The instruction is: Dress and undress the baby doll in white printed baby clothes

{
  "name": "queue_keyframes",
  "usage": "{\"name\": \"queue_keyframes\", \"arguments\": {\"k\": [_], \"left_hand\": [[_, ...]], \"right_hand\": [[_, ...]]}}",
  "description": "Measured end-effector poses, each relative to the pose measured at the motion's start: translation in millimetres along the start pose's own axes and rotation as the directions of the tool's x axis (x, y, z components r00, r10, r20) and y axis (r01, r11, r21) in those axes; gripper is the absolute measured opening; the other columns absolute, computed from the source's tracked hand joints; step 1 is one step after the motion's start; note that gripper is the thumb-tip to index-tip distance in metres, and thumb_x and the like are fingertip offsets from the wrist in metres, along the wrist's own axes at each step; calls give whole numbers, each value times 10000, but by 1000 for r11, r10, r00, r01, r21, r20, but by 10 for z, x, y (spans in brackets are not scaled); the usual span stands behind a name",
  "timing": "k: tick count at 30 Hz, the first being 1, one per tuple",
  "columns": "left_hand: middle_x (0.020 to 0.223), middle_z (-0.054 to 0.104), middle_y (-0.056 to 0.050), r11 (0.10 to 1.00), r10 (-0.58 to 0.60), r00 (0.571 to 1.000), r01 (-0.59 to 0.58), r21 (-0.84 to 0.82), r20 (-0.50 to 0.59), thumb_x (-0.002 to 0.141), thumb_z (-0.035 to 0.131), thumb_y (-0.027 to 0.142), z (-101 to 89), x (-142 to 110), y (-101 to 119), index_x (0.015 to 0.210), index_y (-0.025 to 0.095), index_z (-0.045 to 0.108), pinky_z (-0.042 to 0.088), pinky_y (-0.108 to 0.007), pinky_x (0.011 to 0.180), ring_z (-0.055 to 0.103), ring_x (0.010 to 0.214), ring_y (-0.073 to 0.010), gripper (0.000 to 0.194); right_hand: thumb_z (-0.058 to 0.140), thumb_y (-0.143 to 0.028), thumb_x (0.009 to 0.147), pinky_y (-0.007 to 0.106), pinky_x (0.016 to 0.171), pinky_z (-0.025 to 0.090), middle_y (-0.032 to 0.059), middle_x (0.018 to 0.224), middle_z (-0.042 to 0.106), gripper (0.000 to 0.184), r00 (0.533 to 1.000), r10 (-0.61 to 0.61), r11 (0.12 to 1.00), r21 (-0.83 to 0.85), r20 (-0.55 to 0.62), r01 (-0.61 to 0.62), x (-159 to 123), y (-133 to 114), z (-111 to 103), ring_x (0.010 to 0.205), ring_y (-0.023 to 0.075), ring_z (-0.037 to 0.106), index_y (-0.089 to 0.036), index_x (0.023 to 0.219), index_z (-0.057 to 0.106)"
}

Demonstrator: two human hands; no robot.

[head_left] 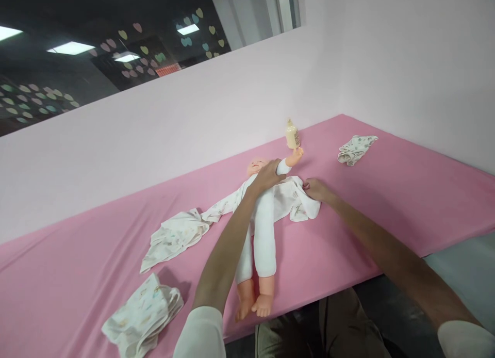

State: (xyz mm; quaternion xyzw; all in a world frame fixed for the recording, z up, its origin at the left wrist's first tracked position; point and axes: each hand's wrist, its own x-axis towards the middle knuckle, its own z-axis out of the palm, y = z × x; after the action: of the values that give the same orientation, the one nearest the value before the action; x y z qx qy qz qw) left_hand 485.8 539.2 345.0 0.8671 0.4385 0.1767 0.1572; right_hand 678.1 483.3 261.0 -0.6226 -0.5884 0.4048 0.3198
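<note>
A baby doll (265,244) lies on its back on the pink-covered table, its feet toward me and its head partly hidden behind my left forearm. My left hand (269,175) is closed around the doll's raised arm, whose bare hand sticks up beyond my fingers. Beside the doll's body, my right hand (315,189) pinches the edge of a white patterned baby shirt (296,198). The shirt is spread out from under the doll, and a sleeve of patterned cloth reaches out on the left.
A cream pump bottle (293,135) stands by the wall behind the doll. One folded patterned cloth (356,149) lies at the far right. A crumpled cloth (174,237) and a folded cloth (143,314) rest on the left of the pink table cover (77,265).
</note>
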Motion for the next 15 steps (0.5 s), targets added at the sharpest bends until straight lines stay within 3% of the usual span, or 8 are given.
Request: {"name": "queue_keyframes", "arguments": {"k": [4,9,11,13,15], "left_hand": [[995,636,-50,999,-30,999,29,31,23,780,588,286,-6,-8,43,979,215,507,435,-337,725,601,884,-235,226],[995,647,-33,999,-35,999,33,43,33,757,578,254,12,-14,63,1164,227,476,422,-319,702,611,872,-233,420],[1009,646,-28,999,-11,1000,10,39,29,762,569,265,15,-12,53,1167,227,484,426,-319,720,607,883,-230,415],[996,644,-31,999,2,999,-3,48,36,771,561,284,14,-7,44,1117,217,504,429,-322,726,599,875,-229,357],[988,645,-38,998,-1,999,-2,62,49,778,553,289,11,-6,48,1090,209,513,428,-326,720,595,861,-230,325]], "right_hand": [[660,-188,747,242,469,286,-31,513,446,309,998,2,995,-96,58,4,40,1,163,495,106,424,-191,523,446],[648,-239,794,261,525,352,13,600,555,267,996,-32,982,-184,89,48,21,-130,213,550,142,512,-185,576,506],[607,-248,841,286,619,399,55,724,618,185,998,-61,971,-230,29,66,24,-150,83,678,191,579,-185,674,557],[539,-200,882,339,761,417,120,902,644,90,988,-104,944,-326,-118,61,46,-120,-100,891,266,598,-178,815,593],[446,-120,908,409,890,383,180,1034,626,167,938,-196,875,-483,-286,36,82,-45,-264,1067,329,543,-158,955,602]]}}
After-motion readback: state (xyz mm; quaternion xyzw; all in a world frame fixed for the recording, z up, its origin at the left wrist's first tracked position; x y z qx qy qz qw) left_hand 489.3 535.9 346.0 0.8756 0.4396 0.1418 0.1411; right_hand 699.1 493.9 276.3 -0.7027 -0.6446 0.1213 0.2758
